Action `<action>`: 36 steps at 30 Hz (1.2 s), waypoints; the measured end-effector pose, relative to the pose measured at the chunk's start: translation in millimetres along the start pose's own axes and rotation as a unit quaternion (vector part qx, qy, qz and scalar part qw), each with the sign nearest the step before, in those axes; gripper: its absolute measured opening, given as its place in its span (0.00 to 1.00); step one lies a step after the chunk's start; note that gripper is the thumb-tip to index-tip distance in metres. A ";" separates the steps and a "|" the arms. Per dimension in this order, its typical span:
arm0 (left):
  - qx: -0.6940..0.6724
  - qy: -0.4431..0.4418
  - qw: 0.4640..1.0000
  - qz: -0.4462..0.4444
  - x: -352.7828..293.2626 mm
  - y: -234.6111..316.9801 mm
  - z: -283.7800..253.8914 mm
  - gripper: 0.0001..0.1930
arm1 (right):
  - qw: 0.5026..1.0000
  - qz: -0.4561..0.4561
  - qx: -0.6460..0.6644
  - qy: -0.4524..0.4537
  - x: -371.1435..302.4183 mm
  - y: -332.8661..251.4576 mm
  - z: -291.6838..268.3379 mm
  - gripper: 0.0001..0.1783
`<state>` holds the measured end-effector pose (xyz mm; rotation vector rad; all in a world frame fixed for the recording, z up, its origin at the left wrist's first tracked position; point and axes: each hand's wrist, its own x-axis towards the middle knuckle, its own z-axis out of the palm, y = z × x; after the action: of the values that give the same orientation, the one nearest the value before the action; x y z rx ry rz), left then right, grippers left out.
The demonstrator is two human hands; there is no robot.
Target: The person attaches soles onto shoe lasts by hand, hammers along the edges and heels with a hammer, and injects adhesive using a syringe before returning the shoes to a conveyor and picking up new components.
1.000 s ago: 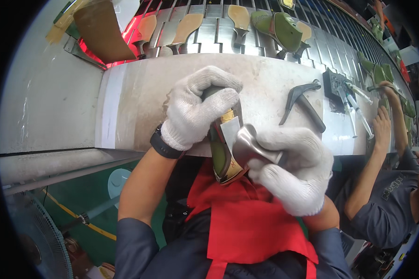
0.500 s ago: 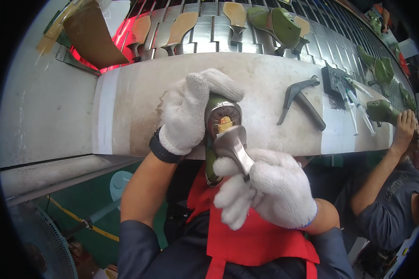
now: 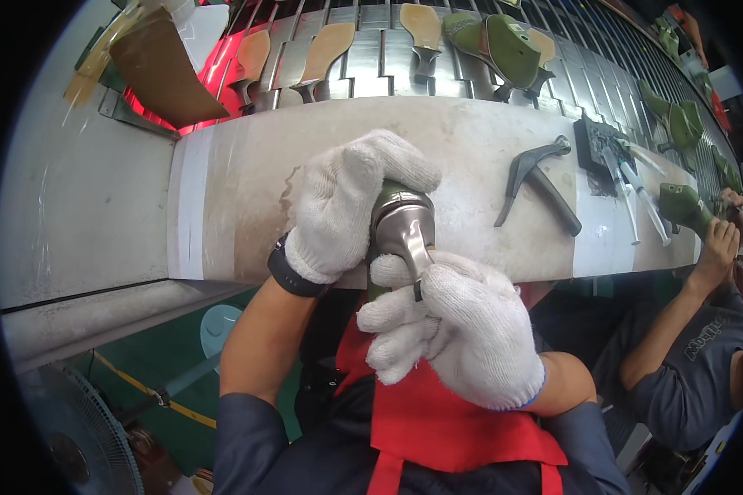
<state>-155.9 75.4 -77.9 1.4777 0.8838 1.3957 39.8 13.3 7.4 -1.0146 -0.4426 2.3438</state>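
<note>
Fingers of the left hand [image 3: 347,206], in a white knit glove, curl closed around an olive-green shoe upper [image 3: 390,198] held at the near edge of a pale workbench [image 3: 470,140]. Most of that shoe is hidden beneath both gloves. Below it, the gloved right hand [image 3: 454,346] grips a metal tool [image 3: 404,235], its broad shiny head pressed onto the shoe; the handle is buried in the fist. Lasting pincers [image 3: 537,177] lie well apart on the bench. Another person's arm [image 3: 685,305] is cut off at the right.

White knit gloves, black wristband, dark blue-grey sleeves and a red apron.
</note>
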 end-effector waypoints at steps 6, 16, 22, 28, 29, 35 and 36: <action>-0.062 -0.016 0.997 0.046 0.8 -3.3 -4.8 0.36 | 0.998 0.005 0.046 -0.043 0.4 -0.5 -0.4 0.25; 0.032 -0.031 0.995 -0.092 32.5 18.5 -8.7 0.34 | 0.979 -0.013 -0.203 -0.006 30.5 -57.6 -0.6 0.29; 0.031 0.044 0.998 -0.020 46.2 -31.4 -4.5 0.27 | 0.739 -0.025 -0.666 0.098 61.0 -112.5 31.4 0.27; 0.054 0.030 0.998 -0.020 47.7 -37.7 7.0 0.22 | 0.494 -0.123 -0.861 0.020 72.7 -123.9 14.5 0.25; 0.050 0.035 0.998 -0.021 49.2 -39.8 3.7 0.22 | 0.442 -0.179 -0.879 0.017 72.5 -120.8 14.8 0.23; 0.023 0.060 0.998 -0.008 51.3 -48.6 -1.0 0.23 | 0.457 -0.191 -0.866 0.074 83.6 -111.9 11.0 0.27; 0.022 0.064 0.998 -0.006 51.6 -48.1 -0.3 0.23 | 0.493 -0.189 -0.844 0.096 84.3 -111.0 5.7 0.28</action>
<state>-146.9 140.0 -104.7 1.4264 1.0078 1.4840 26.3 151.7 17.8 -1.4718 -2.7103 0.6374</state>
